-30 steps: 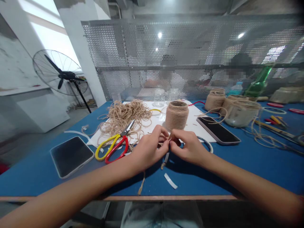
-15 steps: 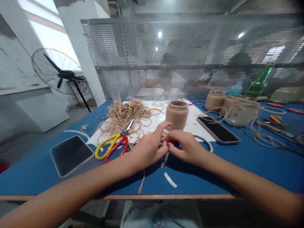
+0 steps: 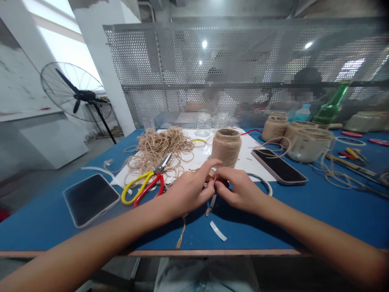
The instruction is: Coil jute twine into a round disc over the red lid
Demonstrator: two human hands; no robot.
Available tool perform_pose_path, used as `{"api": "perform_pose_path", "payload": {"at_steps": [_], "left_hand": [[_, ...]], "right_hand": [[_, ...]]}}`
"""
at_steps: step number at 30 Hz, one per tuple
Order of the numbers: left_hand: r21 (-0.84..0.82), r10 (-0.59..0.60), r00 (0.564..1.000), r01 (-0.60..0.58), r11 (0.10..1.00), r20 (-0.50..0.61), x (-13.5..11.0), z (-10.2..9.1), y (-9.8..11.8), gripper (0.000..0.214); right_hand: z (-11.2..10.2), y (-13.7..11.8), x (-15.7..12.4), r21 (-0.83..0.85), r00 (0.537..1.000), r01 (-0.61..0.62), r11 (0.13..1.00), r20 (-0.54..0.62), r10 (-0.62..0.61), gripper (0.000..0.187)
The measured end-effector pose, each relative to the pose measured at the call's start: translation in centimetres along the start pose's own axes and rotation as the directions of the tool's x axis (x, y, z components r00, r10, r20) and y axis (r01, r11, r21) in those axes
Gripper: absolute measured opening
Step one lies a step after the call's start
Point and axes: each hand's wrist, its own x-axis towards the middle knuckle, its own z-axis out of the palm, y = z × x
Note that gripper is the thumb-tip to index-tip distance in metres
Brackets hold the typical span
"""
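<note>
My left hand (image 3: 194, 188) and my right hand (image 3: 238, 188) meet fingertip to fingertip over the table's near middle. Both are closed in a pinch on something too small and hidden to make out. Just behind them stands a jar wrapped in twine (image 3: 226, 147), upright on white paper (image 3: 247, 162). Scissors with a yellow and a red handle (image 3: 148, 184) lie left of my left hand, blades slightly apart. A frayed twine end (image 3: 181, 235) hangs out below my left wrist. Under the fingers lies a short pale strip with a twine tip (image 3: 213, 201); another white strip (image 3: 218, 231) is nearer me.
A heap of loose twine (image 3: 165, 142) lies behind the scissors. Phones flank me, a left phone (image 3: 91, 199) and a right phone (image 3: 279, 166). Clear glass jars (image 3: 204, 125) stand at the back, wrapped jars (image 3: 275, 127) and a green bottle (image 3: 330, 107) at right. A perforated screen (image 3: 182, 73) borders the table.
Almost nothing differs. My fingertips have shifted slightly where they meet, and the pale strip beneath them shows a little more.
</note>
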Motion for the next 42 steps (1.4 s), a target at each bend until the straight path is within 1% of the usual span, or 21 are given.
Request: {"api": "perform_pose_path", "payload": {"at_steps": [3, 8, 12, 15, 17, 19, 24, 30, 36, 42], "left_hand": [[0.024, -0.002, 1.0, 0.002, 1.0, 0.019, -0.04, 0.12, 0.01, 0.046], [0.035, 0.022, 1.0, -0.022, 0.999, 0.004, -0.15, 0.09, 0.19, 0.044], [0.002, 0.01, 1.0, -0.01, 1.0, -0.004, -0.17, 0.1, 0.29, 0.045], [0.042, 0.022, 0.998, -0.019, 0.999, -0.062, -0.18, 0.23, 0.11, 0.033], [0.074, 0.055, 0.994, -0.048, 0.996, -0.095, -0.24, 0.3, -0.05, 0.021], [0.104, 0.094, 0.988, -0.082, 0.991, -0.119, -0.33, 0.32, -0.16, 0.015], [0.154, 0.13, 0.983, -0.109, 0.982, -0.13, -0.44, 0.2, -0.13, 0.014], [0.18, 0.155, 0.981, -0.133, 0.975, -0.115, -0.36, 0.12, 0.0, 0.015], [0.151, 0.174, 0.979, -0.157, 0.976, -0.109, -0.32, 0.06, 0.23, 0.015], [0.088, 0.133, 0.989, -0.127, 0.988, -0.068, -0.23, 0.03, 0.35, 0.015]], "right_hand": [[0.03, 0.14, -0.01, 0.01, 1.0, -0.025, 1.0, 0.015, 0.025, 0.011], [-0.21, 0.11, 0.13, 0.05, 0.997, -0.079, 0.996, 0.027, 0.078, 0.016], [-0.39, -0.11, 0.27, 0.146, 0.988, -0.154, 0.977, 0.005, 0.155, 0.017], [-0.38, -0.06, 0.33, 0.227, 0.981, -0.19, 0.955, 0.007, 0.193, 0.017], [-0.35, 0.07, 0.32, 0.263, 0.976, -0.212, 0.941, 0.007, 0.217, 0.019], [-0.33, 0.2, 0.28, 0.297, 0.972, -0.227, 0.928, 0.008, 0.235, 0.02], [-0.33, 0.38, 0.24, 0.338, 0.971, -0.226, 0.913, 0.005, 0.238, 0.013], [-0.43, 0.48, 0.37, 0.326, 0.968, -0.246, 0.913, 0.031, 0.249, 0.017], [-0.56, 0.51, 0.41, 0.374, 0.973, -0.225, 0.9, 0.038, 0.227, 0.018], [-0.43, 0.31, 0.36, 0.331, 0.974, -0.212, 0.92, -0.004, 0.226, 0.019]]}}
